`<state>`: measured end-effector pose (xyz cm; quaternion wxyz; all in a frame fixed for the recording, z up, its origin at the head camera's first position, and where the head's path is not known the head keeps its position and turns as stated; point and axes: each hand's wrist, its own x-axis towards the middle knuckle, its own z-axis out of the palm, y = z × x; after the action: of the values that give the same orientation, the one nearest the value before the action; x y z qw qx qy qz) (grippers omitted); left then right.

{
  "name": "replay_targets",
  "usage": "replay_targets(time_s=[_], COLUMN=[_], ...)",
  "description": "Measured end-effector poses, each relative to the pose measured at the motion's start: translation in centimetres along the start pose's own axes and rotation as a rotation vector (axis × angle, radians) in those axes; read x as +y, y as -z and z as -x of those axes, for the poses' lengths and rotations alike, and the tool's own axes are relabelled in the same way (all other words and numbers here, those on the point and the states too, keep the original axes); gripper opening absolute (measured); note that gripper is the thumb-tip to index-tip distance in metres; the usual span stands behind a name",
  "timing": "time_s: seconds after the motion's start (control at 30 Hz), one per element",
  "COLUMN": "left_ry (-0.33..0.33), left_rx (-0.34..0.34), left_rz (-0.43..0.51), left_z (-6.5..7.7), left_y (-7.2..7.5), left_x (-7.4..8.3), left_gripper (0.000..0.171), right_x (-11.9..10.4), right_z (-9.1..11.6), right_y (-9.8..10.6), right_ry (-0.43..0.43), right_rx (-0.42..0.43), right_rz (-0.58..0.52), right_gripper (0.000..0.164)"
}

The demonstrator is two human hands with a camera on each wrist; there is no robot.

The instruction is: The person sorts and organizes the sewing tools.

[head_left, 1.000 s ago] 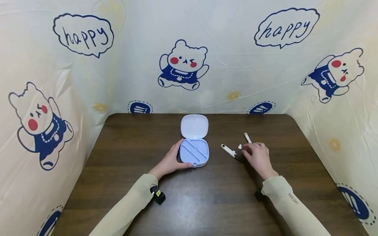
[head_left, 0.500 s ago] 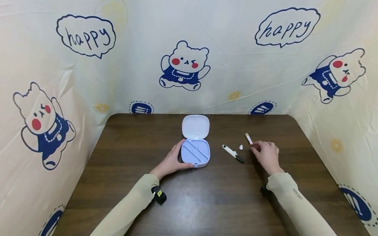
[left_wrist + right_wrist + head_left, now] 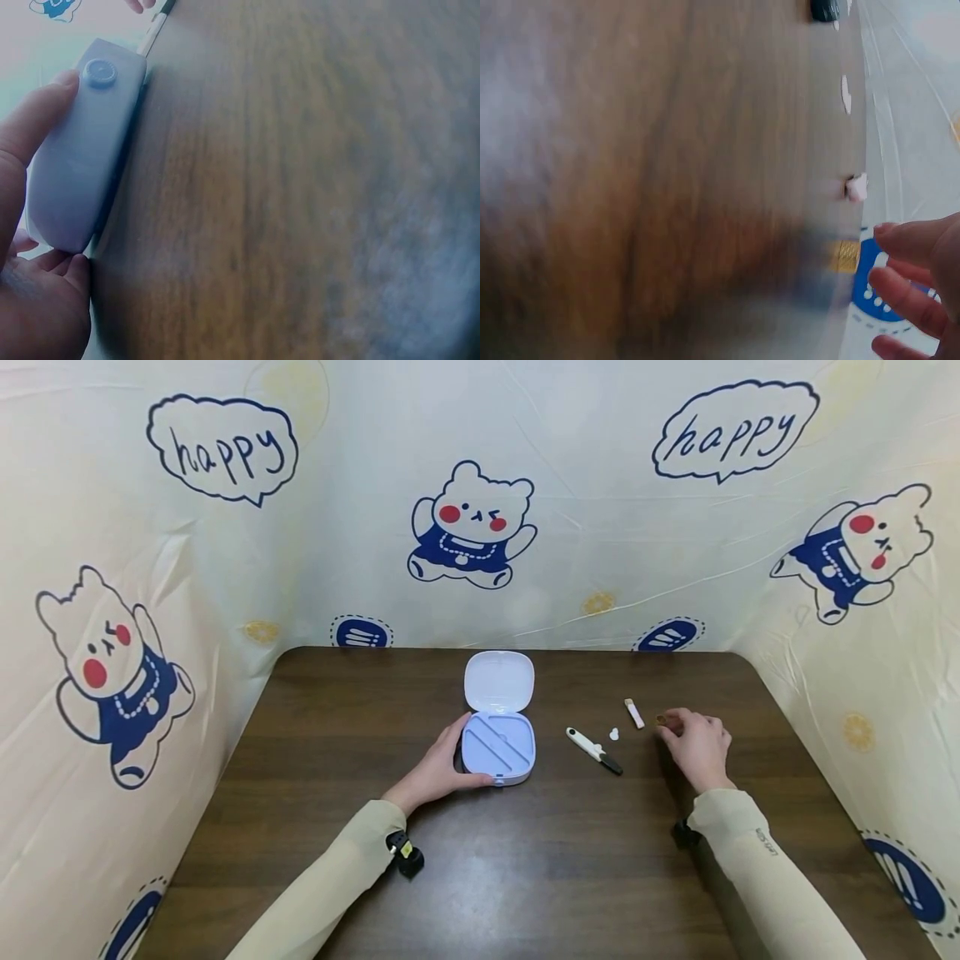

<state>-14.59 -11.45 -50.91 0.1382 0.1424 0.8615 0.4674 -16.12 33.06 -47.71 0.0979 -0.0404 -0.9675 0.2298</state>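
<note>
A light-blue plastic box (image 3: pixel 498 745) with a diagonally divided inside stands with its white lid (image 3: pixel 499 682) up. My left hand (image 3: pixel 435 772) grips it from the left, thumb along the front beside the round button (image 3: pixel 100 73). Over on the right, my right hand (image 3: pixel 699 745) hovers low above the table beside a small gold textured band (image 3: pixel 846 256), possibly a ring thimble. In the right wrist view its thumb and fingers are parted, and the band lies beyond them, apart from the fingertips.
Between box and right hand lie a slim white tool with a black end (image 3: pixel 594 751), a tiny white piece (image 3: pixel 614 734) and a short white-pink stick with a tan tip (image 3: pixel 634 713). A printed cloth (image 3: pixel 570 510) hangs behind the brown table (image 3: pixel 337 710).
My right hand has moved rightward, past the white piece and the stick, to the gold band. My left hand keeps its grip on the box.
</note>
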Motion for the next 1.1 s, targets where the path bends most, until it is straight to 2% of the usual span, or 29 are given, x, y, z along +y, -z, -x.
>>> replay_targets(time_s=[0.2,0.73,1.1], left_ry=[0.003,0.026,0.021], left_rx=[0.004,0.000,-0.004], left_rz=[0.003,0.009,-0.003], left_z=[0.0,0.5,0.4], left_y=[0.0,0.0,0.0], left_x=[0.1,0.6,0.5], left_gripper=[0.124,0.122,0.123], right_x=[1.2,2.9,3.7], right_z=[-0.4,-1.5,-2.0], right_y=[-0.2,-0.2,-0.9], right_ry=[-0.017,-0.136,-0.120], right_rx=[-0.008,-0.152,-0.131], right_rz=[-0.034,-0.111,-0.090], right_gripper=[0.036,0.046,0.039])
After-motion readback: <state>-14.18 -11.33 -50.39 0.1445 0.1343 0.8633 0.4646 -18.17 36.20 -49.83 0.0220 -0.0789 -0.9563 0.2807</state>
